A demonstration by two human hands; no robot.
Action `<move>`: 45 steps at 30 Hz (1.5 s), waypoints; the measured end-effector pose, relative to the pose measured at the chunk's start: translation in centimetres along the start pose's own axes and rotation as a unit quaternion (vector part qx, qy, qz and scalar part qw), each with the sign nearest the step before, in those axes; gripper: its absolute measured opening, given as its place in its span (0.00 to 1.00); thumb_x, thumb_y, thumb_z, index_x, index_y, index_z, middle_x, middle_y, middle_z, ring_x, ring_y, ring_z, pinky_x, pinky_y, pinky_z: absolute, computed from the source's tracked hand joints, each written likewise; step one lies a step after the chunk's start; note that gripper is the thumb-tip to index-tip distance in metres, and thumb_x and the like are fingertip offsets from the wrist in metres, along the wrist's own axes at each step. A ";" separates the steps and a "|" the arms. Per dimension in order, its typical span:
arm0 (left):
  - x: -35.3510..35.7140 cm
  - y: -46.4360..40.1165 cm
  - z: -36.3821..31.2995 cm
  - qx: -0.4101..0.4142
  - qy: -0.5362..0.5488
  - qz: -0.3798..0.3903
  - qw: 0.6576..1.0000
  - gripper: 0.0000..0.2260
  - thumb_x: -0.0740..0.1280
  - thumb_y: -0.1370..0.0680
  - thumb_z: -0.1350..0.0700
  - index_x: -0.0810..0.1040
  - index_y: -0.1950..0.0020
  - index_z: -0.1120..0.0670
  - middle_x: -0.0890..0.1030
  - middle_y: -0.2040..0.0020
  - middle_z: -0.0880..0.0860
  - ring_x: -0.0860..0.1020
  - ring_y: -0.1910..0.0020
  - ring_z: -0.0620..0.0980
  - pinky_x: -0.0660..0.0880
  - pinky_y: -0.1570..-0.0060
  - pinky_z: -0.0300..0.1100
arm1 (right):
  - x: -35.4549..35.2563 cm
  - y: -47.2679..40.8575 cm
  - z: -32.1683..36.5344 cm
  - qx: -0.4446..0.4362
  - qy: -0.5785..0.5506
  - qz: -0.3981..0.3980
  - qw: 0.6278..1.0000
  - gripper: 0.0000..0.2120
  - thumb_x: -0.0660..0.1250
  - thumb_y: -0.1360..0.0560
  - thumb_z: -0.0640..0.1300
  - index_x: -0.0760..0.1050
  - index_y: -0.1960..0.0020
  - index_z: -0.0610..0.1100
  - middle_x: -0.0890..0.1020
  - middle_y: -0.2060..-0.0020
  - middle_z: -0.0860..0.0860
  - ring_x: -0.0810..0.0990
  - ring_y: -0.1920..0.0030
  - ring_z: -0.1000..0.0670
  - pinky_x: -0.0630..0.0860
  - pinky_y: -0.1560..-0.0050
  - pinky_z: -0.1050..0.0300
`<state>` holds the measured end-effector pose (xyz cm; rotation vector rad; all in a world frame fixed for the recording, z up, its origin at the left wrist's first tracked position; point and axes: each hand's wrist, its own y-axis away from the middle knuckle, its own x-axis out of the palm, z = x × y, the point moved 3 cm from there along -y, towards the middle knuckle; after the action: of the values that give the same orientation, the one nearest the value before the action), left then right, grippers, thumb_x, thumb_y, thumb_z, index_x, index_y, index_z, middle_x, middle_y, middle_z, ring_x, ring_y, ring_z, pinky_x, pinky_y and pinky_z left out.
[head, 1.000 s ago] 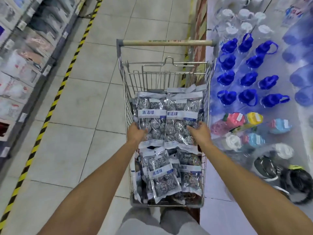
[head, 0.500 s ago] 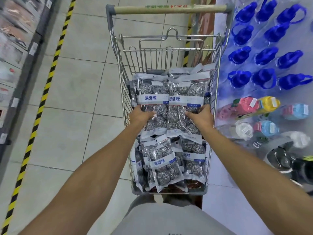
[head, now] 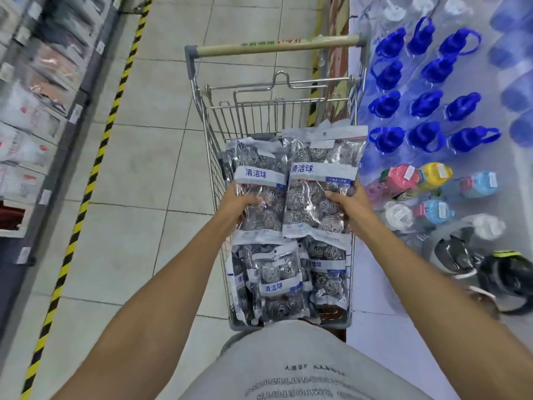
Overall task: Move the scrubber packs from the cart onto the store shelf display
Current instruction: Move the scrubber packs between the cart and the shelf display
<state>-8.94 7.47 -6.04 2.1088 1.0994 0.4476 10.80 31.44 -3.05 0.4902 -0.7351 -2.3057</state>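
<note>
A wire shopping cart (head: pixel 202 111) stands in front of me, filled with clear packs of steel scrubbers. My left hand (head: pixel 238 202) grips the lower left side of a stack of scrubber packs (head: pixel 259 174). My right hand (head: pixel 350 203) grips a second stack of packs (head: pixel 320 171), lifted a little above the cart's right rim. Several more scrubber packs (head: pixel 277 284) lie in the near end of the cart. A store shelf (head: pixel 37 111) with packaged goods runs along the left.
Blue-capped water jugs (head: pixel 424 105) and coloured bottles (head: pixel 432 174) stand close to the right of the cart. A yellow-black floor stripe (head: pixel 95 168) runs beside the left shelf. Tiled aisle floor lies between the cart and that shelf.
Both hands closed on the top stacks and raised them out of the cart. The right stack now sits higher than the left one.
</note>
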 end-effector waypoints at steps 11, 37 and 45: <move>-1.7 11.2 -3.4 0.053 0.056 0.153 0.985 0.30 0.78 0.29 0.64 0.73 0.28 0.56 0.85 0.43 0.59 0.84 0.47 0.57 0.81 0.46 0.56 | -2.1 13.1 1.2 -0.030 -0.150 0.060 0.986 0.54 0.85 0.40 0.53 0.63 0.20 0.51 0.79 0.33 0.49 0.80 0.38 0.47 0.76 0.34 0.39; 2.7 31.8 14.6 -0.070 -0.162 0.407 0.896 0.33 0.78 0.32 0.66 0.72 0.29 0.64 0.86 0.48 0.62 0.85 0.52 0.61 0.83 0.55 0.54 | -0.6 53.4 -25.7 -0.044 -0.339 -0.275 0.899 0.26 0.79 0.30 0.41 0.75 0.36 0.50 0.86 0.46 0.50 0.83 0.45 0.49 0.77 0.44 0.50; 7.1 44.6 26.4 -0.098 -0.256 0.480 0.834 0.23 0.72 0.28 0.70 0.75 0.34 0.62 0.87 0.56 0.60 0.86 0.60 0.58 0.83 0.65 0.49 | -0.1 69.8 -39.4 -0.026 -0.426 -0.392 0.815 0.29 0.81 0.33 0.42 0.75 0.34 0.49 0.87 0.43 0.47 0.84 0.41 0.44 0.77 0.39 0.43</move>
<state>36.00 -15.40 7.82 2.2602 -0.3645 0.3698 64.44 -26.75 9.82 -0.4372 -0.9828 -3.3590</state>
